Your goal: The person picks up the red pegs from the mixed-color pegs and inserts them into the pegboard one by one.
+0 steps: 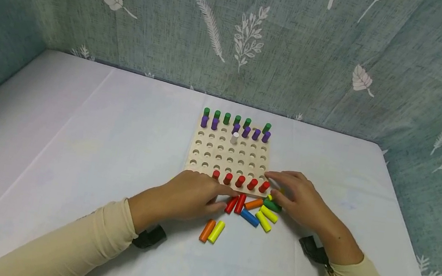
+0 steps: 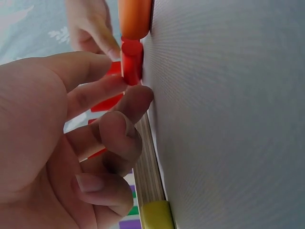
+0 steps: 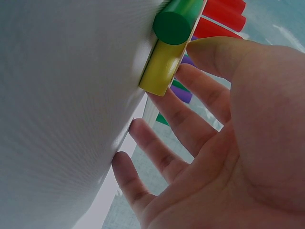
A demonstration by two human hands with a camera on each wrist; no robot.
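My left hand (image 1: 185, 194) reaches past the front edge of a wooden pegboard (image 1: 225, 152), fingertips beside a loose red peg (image 1: 231, 204). In the left wrist view, the thumb and forefinger are apart near that red peg (image 2: 132, 64), and the other fingers bend loosely. My right hand (image 1: 301, 201) is at the board's front right corner with fingers spread. In the right wrist view, its fingertips come right up to a yellow peg (image 3: 159, 71) lying behind a green peg (image 3: 174, 26). Red pegs (image 1: 240, 181) stand along the board's front row, partly hidden by the left hand.
Green pegs (image 1: 227, 118) and purple pegs (image 1: 246, 131) stand in the back rows, with one white peg (image 1: 234, 138) in front of them. Loose on the white tabletop (image 1: 118, 142) lie a blue peg (image 1: 250, 217), orange pegs (image 1: 207, 230) and several yellow pegs (image 1: 216, 232).
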